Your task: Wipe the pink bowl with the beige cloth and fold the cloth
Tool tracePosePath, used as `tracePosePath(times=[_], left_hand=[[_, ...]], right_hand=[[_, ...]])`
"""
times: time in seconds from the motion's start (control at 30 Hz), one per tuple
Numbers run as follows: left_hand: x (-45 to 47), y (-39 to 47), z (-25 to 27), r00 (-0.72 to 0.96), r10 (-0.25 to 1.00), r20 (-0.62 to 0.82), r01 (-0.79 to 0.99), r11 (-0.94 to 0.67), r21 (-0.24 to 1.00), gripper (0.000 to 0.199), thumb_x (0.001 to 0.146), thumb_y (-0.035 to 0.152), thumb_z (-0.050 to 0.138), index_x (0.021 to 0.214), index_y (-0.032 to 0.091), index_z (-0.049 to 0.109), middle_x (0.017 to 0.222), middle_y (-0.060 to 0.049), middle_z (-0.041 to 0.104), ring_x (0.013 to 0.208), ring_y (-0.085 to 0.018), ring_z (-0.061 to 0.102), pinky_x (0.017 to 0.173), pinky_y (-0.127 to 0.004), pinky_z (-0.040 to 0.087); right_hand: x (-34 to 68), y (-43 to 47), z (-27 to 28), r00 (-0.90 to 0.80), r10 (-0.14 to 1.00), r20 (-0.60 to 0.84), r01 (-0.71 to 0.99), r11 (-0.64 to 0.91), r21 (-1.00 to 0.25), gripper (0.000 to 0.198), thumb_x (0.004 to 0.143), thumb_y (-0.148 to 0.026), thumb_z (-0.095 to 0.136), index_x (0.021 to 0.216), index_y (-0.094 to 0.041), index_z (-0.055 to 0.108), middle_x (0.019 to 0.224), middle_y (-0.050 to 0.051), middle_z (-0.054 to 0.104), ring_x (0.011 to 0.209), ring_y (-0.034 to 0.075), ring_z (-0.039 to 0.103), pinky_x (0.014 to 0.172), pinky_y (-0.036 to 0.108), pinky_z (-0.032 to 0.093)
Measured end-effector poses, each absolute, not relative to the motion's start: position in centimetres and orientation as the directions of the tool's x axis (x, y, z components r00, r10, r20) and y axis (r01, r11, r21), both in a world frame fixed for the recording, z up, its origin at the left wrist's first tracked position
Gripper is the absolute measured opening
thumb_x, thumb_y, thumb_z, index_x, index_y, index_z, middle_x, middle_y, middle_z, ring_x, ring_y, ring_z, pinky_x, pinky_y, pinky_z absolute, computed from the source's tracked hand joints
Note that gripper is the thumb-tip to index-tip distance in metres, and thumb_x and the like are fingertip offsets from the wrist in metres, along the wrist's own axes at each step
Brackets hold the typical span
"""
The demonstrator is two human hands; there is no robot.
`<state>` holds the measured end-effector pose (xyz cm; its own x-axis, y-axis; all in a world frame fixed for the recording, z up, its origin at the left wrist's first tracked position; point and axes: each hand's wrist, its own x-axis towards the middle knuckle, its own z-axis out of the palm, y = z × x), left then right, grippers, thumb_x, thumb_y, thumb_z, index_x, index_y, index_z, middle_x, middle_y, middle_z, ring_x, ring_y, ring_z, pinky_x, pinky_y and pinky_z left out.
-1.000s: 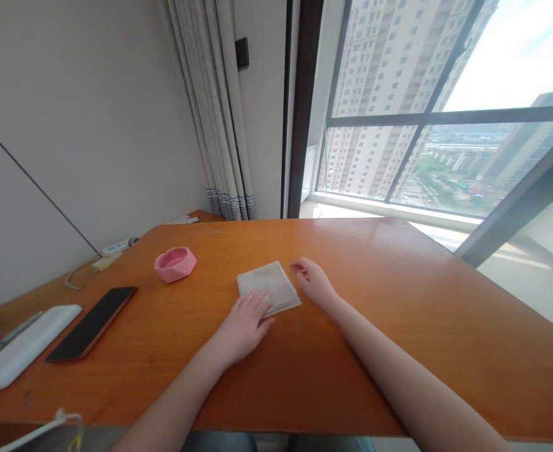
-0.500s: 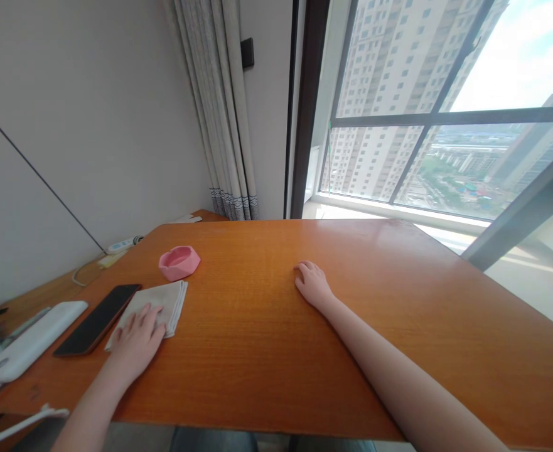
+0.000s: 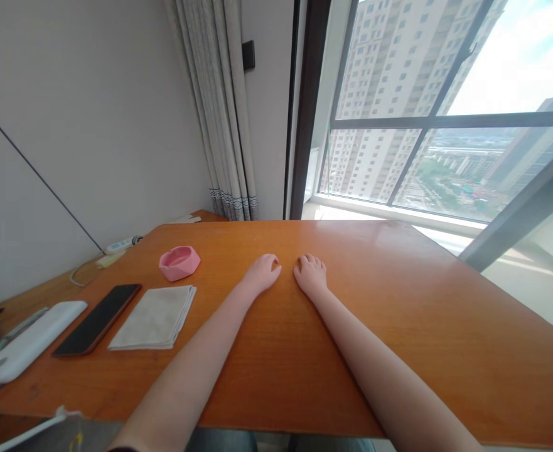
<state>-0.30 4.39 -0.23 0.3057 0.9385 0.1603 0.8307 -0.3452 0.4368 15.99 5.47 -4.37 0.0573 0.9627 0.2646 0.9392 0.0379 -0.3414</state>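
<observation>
My left hand (image 3: 262,274) rests on the wooden table (image 3: 257,376) near its middle, fingers loosely bent and a gap between thumb and forefinger. Just right of it, my right hand (image 3: 311,274) lies palm down on the wood with its fingers slightly apart. The hands do not touch, and neither holds anything. A folded grey-beige cloth (image 3: 152,317) lies flat to the left of my left forearm. Behind the cloth stands a pink angular ashtray (image 3: 179,263).
Left of the cloth lies a black phone-like slab (image 3: 98,319), with a white oblong device (image 3: 34,342) beyond it. A power strip (image 3: 122,245) sits by the wall. A curtain (image 3: 220,125) and a large window (image 3: 417,157) are behind the table.
My left hand has come off the cloth and moved right to the table's middle, beside my right hand. The cloth has shifted slightly right. My right hand has barely moved.
</observation>
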Motion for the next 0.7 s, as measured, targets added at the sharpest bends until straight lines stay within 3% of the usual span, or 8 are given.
tracePosePath(times=[0.13,0.27,0.7], left_hand=[[2.6,6.5,-3.6,0.1,0.979,0.179,0.936,-0.154,0.317,0.045,0.088,0.032,0.04,0.129,0.015,0.047,0.142,-0.017,0.041,0.132,-0.029,0.036,0.109,-0.049,0.026],[2.2,6.7,-5.0,0.195,0.968,0.159,0.938,-0.231,0.258,0.049,0.09,0.039,0.035,0.133,0.017,0.045,0.146,-0.014,0.037,0.136,-0.03,0.029,0.112,-0.05,0.019],[2.2,6.7,-5.1,0.198,0.968,0.154,0.938,-0.233,0.255,0.049,0.091,0.039,0.033,0.134,0.018,0.045,0.146,-0.013,0.036,0.136,-0.03,0.029,0.111,-0.05,0.02]], right_hand=[[16.0,5.4,-4.2,-0.055,0.961,0.27,0.928,0.149,-0.341,0.03,0.087,-0.023,0.04,0.109,-0.018,0.059,0.121,0.013,0.058,0.114,0.026,0.049,0.099,0.04,0.032],[15.5,5.2,-4.2,-0.317,0.911,0.264,0.834,0.4,-0.381,0.04,0.088,-0.018,0.038,0.125,-0.021,0.051,0.128,0.008,0.056,0.119,0.019,0.048,0.104,0.037,0.029],[15.6,5.7,-4.5,-0.345,0.896,0.281,0.81,0.435,-0.393,0.036,0.087,-0.017,0.04,0.117,-0.022,0.059,0.126,0.005,0.059,0.119,0.018,0.049,0.103,0.035,0.031]])
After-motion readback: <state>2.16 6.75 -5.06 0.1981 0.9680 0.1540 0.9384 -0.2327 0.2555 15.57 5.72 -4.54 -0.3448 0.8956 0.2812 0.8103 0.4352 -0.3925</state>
